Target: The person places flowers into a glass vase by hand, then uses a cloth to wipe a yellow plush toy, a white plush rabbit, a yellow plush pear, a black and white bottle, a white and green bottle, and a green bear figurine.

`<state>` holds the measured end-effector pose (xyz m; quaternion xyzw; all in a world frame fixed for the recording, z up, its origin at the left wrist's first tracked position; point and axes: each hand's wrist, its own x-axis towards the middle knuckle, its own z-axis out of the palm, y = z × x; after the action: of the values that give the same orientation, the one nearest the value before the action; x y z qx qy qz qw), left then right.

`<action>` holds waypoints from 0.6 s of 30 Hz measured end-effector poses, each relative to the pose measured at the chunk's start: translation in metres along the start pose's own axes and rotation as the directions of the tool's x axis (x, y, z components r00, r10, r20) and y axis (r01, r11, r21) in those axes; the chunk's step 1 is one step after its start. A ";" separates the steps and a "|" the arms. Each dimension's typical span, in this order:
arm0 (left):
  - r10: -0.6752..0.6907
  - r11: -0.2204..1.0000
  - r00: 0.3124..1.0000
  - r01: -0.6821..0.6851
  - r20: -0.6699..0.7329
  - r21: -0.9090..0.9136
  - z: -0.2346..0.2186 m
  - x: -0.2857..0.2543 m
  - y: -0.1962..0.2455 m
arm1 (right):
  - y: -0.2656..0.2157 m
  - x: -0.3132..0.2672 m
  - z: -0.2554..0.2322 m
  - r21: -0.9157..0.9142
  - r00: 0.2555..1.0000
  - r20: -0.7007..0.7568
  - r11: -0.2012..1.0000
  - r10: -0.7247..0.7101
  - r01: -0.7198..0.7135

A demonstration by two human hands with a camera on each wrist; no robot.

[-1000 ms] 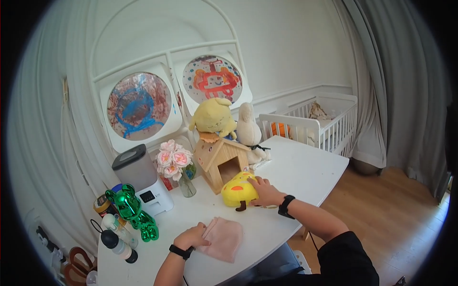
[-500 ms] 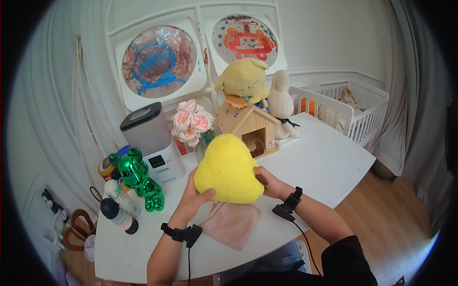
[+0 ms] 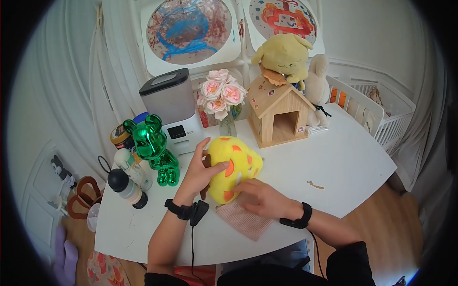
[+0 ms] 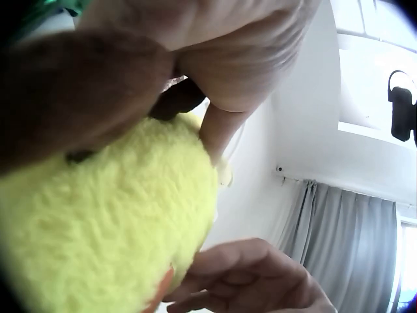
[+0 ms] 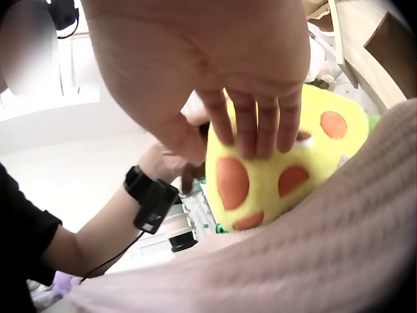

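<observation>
A yellow plush toy (image 3: 243,167) with orange spots is tilted over the front of the white table (image 3: 334,181). My left hand (image 3: 194,172) grips its left side, the thumb across the spotted face and the other fingers mostly hidden behind. My right hand (image 3: 267,200) is at the toy's lower right; in the right wrist view its fairly straight fingers (image 5: 264,130) lie against the spotted side. The left wrist view shows the toy's furry yellow body (image 4: 111,228) close up. Under the toy and my right hand a pink ribbed cloth (image 3: 245,223) lies on the table.
To the left stand a shiny green bear figure (image 3: 151,143), a capped bottle (image 3: 125,186) and a grey-and-white dispenser (image 3: 174,105). Behind are pink flowers (image 3: 222,93) in a vase and a wooden house (image 3: 281,114) topped by a plush dog (image 3: 286,57). A white plush rabbit (image 3: 316,86) sits beside the house.
My left hand left the cloth and took hold of the plush toy, which was lifted from beside the house and turned spotted side rightward. My right hand released its grip. The head view shifted.
</observation>
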<state>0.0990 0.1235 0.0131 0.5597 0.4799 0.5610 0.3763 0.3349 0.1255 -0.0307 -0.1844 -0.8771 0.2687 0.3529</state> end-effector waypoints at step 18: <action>-0.253 0.862 0.943 0.119 0.215 0.494 -0.034 -0.004 0.028 | 0.001 -0.074 -0.076 -0.140 0.839 0.161 0.854 0.519 -0.501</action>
<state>0.0689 0.1090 0.0417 0.6567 0.5983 0.3049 0.3432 0.4402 0.1143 -0.0243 -0.4004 -0.8377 0.3287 0.1730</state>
